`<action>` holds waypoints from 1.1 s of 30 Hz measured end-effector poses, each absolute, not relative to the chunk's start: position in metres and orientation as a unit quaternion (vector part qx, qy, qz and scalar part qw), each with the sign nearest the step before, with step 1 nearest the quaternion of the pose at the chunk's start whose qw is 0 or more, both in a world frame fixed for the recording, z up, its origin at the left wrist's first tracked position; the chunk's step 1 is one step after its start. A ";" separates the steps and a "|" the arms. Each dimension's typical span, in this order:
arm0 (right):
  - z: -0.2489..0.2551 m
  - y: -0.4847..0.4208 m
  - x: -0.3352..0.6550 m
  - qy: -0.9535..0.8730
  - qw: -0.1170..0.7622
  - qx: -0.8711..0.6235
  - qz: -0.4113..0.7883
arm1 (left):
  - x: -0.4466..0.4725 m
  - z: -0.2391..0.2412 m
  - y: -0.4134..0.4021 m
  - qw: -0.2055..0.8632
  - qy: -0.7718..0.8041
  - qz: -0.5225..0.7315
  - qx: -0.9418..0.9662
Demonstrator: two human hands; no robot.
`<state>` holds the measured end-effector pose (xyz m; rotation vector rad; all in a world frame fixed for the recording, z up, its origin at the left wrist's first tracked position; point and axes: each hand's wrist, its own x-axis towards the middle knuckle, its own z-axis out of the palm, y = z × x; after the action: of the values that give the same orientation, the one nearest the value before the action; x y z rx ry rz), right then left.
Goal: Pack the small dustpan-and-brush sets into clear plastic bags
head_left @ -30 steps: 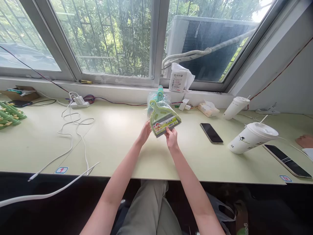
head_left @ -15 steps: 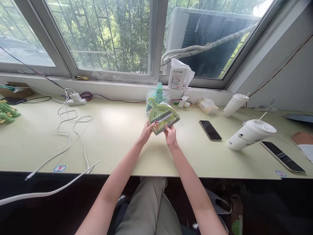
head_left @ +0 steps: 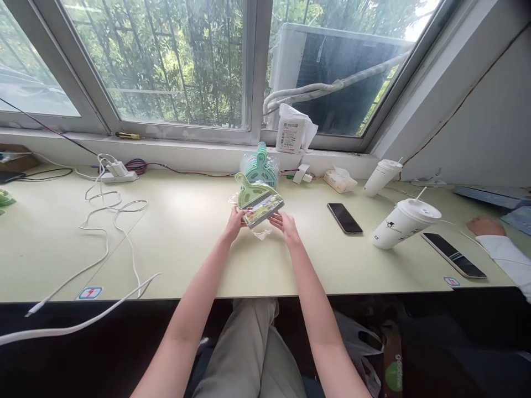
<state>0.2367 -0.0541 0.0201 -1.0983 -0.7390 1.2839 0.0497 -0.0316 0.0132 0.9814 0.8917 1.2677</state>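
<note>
A small light-green dustpan with a brush (head_left: 261, 204), in clear plastic wrapping with a printed label, is held tilted over the table, its handle pointing up and left. My left hand (head_left: 236, 222) is closed on its lower left edge. At its lower right edge, my right hand (head_left: 284, 223) holds the wrapped set, its fingers fairly straight against it. A loose flap of plastic hangs down between the hands. Just behind stands a stack of teal dustpans (head_left: 262, 163) in clear wrapping, partly hidden by the green one.
White cables (head_left: 120, 207) and a power strip (head_left: 120, 176) lie left. To the right are a phone (head_left: 344, 219), two white cups (head_left: 404, 222) (head_left: 381, 177), another phone (head_left: 454, 255) and a tissue pack (head_left: 340, 180). Another person's hand (head_left: 486, 226) rests at far right. A tissue packet (head_left: 292, 132) stands on the sill.
My view has turned slightly right. My right hand has shifted its grip, its thumb leaving the label's front. A plastic flap now shows below the dustpan set.
</note>
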 end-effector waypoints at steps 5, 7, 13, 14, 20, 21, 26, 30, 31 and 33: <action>0.022 -0.060 0.247 -0.482 0.637 -0.538 0.267 | 0.026 0.014 -0.026 0.643 0.373 0.567 0.354; 0.022 -0.060 0.246 -0.541 0.627 -0.508 0.236 | 0.021 0.014 -0.027 0.653 0.369 0.554 0.361; 0.015 -0.052 0.252 -0.567 0.626 -0.462 0.271 | 0.017 0.016 -0.032 0.645 0.414 0.490 0.415; 0.015 -0.051 0.254 -0.567 0.629 -0.461 0.268 | 0.018 0.017 -0.033 0.646 0.416 0.475 0.429; 0.017 -0.053 0.255 -0.555 0.650 -0.480 0.198 | 0.020 0.019 -0.036 0.633 0.430 0.438 0.471; 0.016 -0.053 0.255 -0.565 0.642 -0.475 0.206 | 0.019 0.019 -0.036 0.633 0.431 0.438 0.472; 0.006 -0.048 0.254 -0.562 0.588 -0.537 0.224 | 0.018 0.020 -0.041 0.648 0.404 0.411 0.498; 0.003 -0.048 0.252 -0.550 0.601 -0.547 0.193 | 0.021 0.023 -0.048 0.647 0.371 0.404 0.529; 0.002 -0.048 0.251 -0.545 0.607 -0.547 0.190 | 0.022 0.023 -0.049 0.645 0.371 0.402 0.534; 0.002 -0.048 0.251 -0.523 0.620 -0.547 0.209 | 0.023 0.024 -0.050 0.631 0.380 0.398 0.547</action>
<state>0.2515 -0.0479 0.0021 -1.2572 -1.2032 0.4796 0.0229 -0.0502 0.0236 1.2512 0.8695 0.9099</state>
